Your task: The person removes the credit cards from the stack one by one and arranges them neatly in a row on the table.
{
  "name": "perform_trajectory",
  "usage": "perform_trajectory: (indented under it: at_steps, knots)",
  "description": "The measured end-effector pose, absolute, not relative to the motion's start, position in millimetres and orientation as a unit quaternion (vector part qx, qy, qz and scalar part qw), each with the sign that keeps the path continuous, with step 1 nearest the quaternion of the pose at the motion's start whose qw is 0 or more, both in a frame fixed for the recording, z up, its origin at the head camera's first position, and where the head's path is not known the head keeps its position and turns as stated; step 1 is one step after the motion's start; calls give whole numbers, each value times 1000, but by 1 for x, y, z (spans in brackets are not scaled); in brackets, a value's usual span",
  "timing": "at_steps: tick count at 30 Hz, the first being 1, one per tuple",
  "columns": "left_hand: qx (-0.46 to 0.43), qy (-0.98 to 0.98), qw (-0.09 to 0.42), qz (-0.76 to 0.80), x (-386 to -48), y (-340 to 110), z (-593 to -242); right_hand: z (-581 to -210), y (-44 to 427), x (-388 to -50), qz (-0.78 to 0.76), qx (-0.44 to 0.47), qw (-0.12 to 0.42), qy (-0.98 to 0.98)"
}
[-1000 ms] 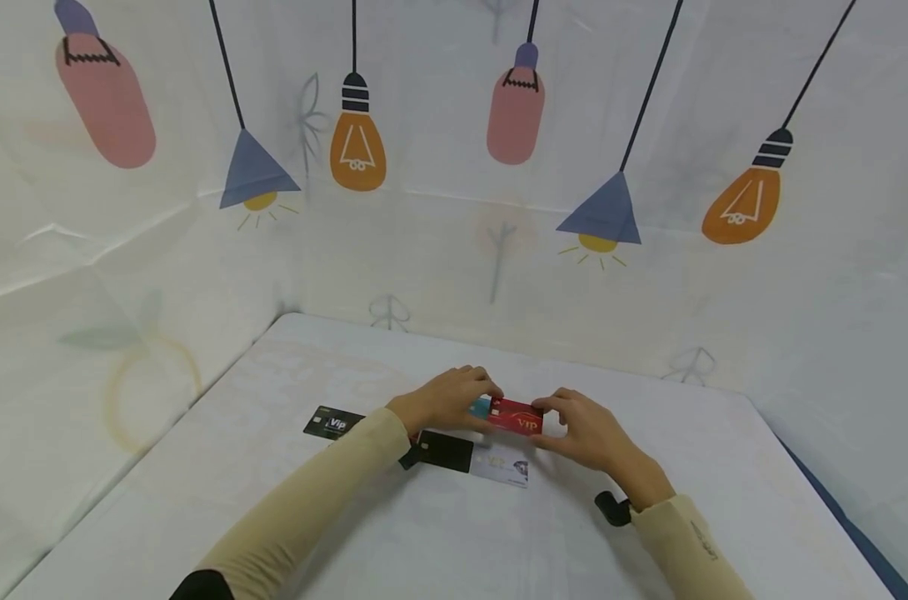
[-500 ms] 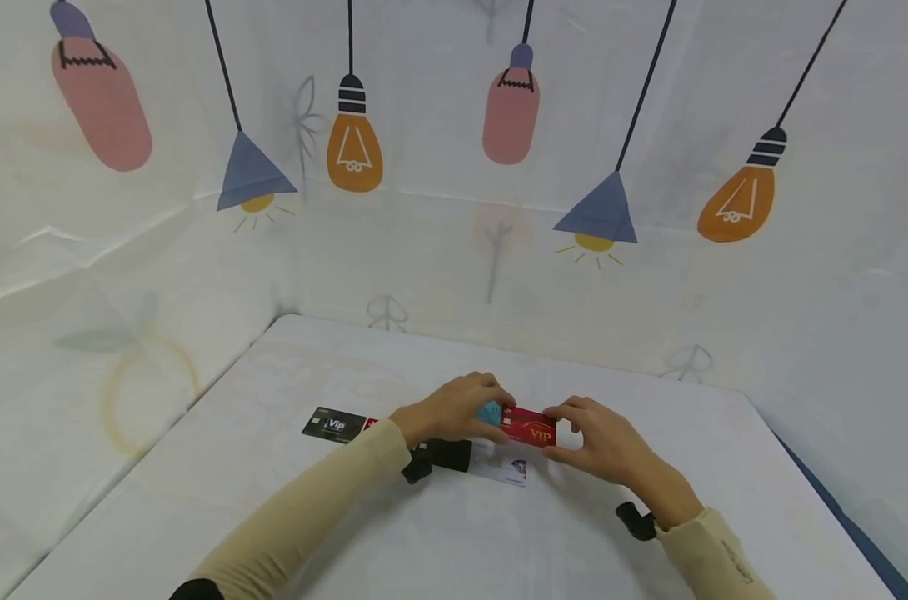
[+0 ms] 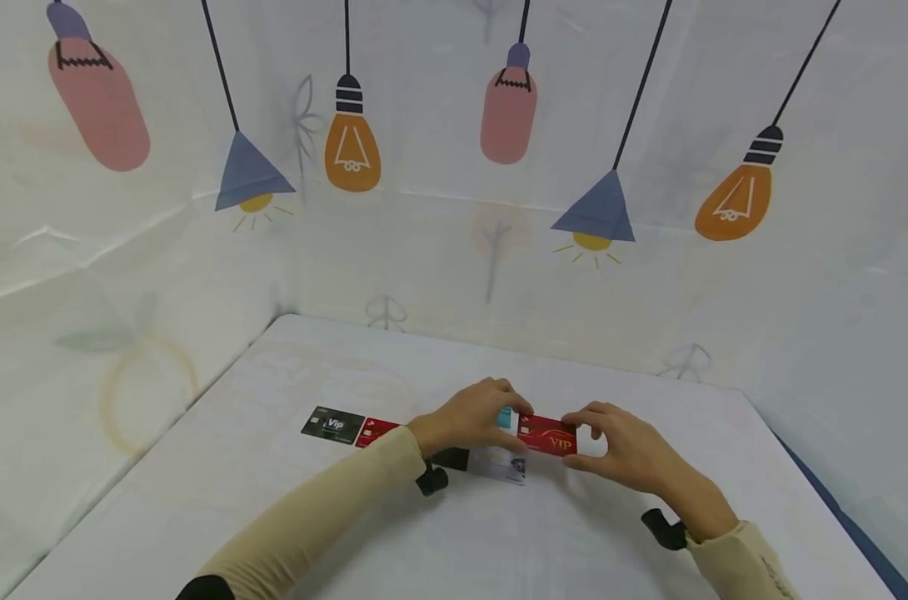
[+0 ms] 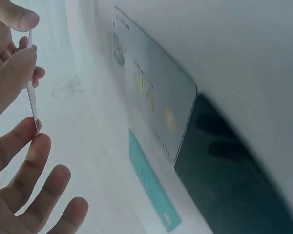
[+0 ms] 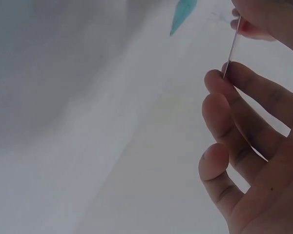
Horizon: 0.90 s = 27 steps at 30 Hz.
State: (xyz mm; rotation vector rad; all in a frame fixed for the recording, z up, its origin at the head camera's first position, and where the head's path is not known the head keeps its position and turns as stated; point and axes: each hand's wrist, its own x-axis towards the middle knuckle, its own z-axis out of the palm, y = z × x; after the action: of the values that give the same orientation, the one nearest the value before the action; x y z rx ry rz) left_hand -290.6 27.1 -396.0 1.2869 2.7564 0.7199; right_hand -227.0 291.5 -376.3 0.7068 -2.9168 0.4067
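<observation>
While its long axis runs roughly parallel to the far edge of the white table point(image 3: 551, 542), the thin red rectangular card point(image 3: 546, 434) is held above it, VIP lettering point(image 3: 561, 443) toward the right. The left hand point(image 3: 478, 414) pinches its left end, the right hand point(image 3: 628, 446) the other, thumb and fingers parted by its short side.

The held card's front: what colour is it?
The card's front is mostly red, clearest in the head view.

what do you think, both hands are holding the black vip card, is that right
Not quite, the colour is wrong: in the head view, the left hand and right hand are both holding the red VIP card. The black VIP card lies on the table.
</observation>
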Motion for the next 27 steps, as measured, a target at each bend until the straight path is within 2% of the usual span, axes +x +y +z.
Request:
perform_trajectory:
  at_steps: [8, 27]
  knots:
    - [408, 870, 38, 274, -286, 36, -404, -381, 302, -222, 161, 220, 39, -961]
    - [393, 900, 52, 181, -275, 54, -414, -400, 312, -220, 170, 238, -6, -956]
